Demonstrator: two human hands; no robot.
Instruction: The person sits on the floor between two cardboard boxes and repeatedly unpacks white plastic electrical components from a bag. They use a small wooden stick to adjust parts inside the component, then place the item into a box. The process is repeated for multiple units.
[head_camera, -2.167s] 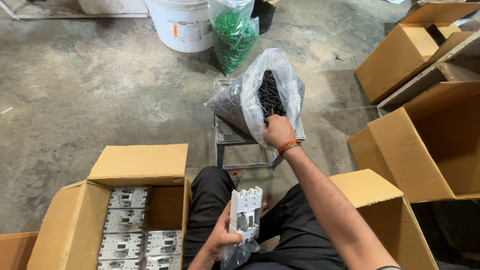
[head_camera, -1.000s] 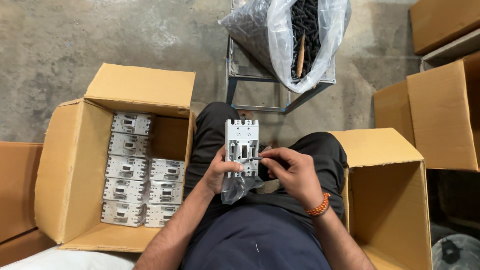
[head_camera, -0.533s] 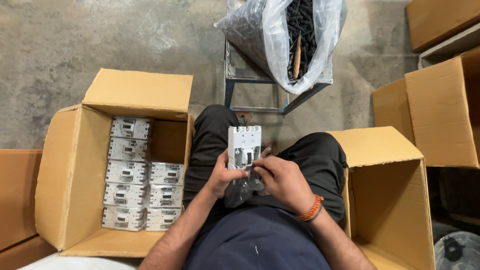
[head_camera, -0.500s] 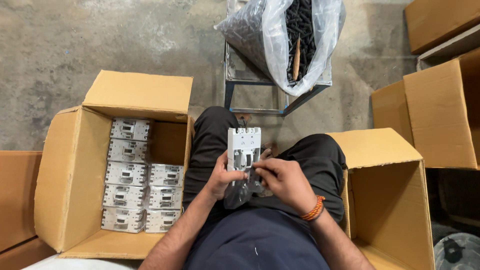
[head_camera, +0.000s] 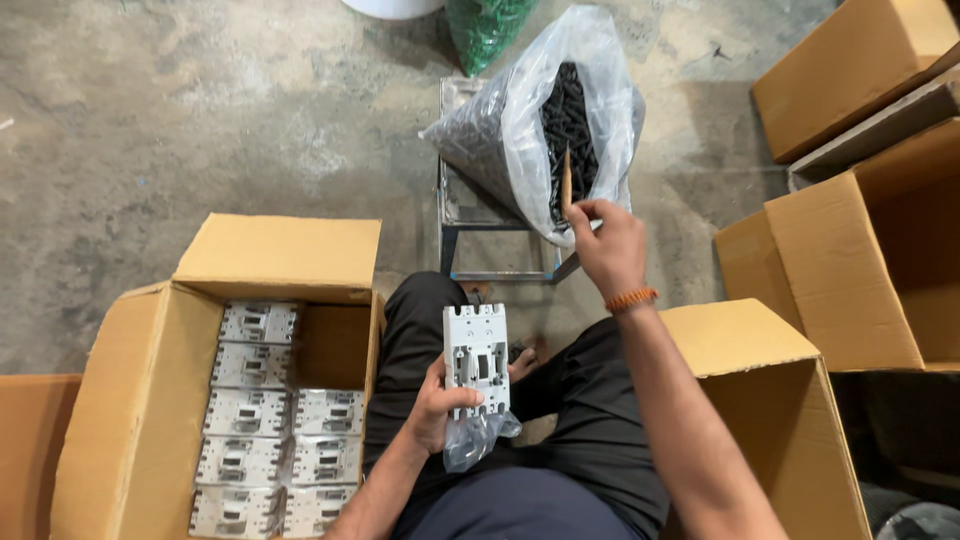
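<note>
Concrete floor, cartons around. Your left hand grips the breaker upright, near your lap; beyond it, your right hand pinches a stick at the screw bag.

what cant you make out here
Head view only:
- black parts in the clear bag: too small to tell their kind.
- right hand grip: fingertips turned away behind the wooden stick.
- right carton inside: hidden by the arm.
- left hand: partly behind the white unit.
</note>
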